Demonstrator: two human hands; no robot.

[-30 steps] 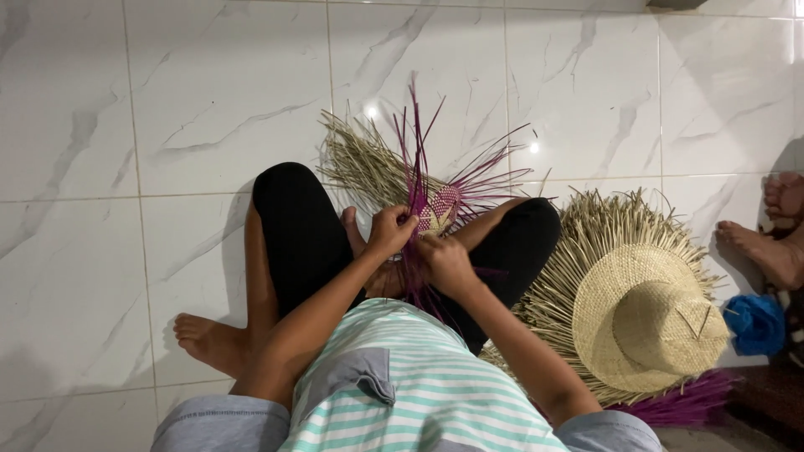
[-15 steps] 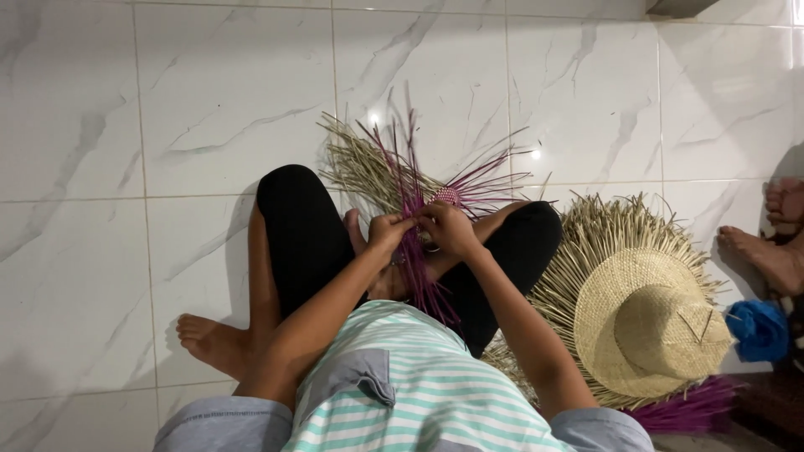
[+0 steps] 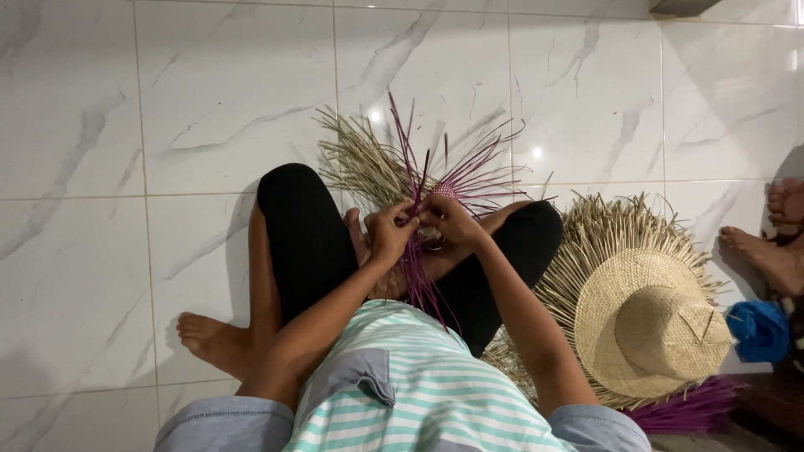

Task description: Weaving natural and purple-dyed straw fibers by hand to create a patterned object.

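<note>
Nearest, my left hand (image 3: pixel 390 233) and right hand (image 3: pixel 452 221) meet over my lap, each grip pinched narrow on purple straw strands (image 3: pixel 416 276) to keep the small woven start (image 3: pixel 444 192) taut; beyond, loose natural straw (image 3: pixel 364 163) fans across the tiled floor (image 3: pixel 167 100); a finished straw hat (image 3: pixel 649 322) lies right.

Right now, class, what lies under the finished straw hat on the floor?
Under the straw hat lies a fringed straw weave, with purple strands at its near edge. The hat covers the weave's middle.
</note>
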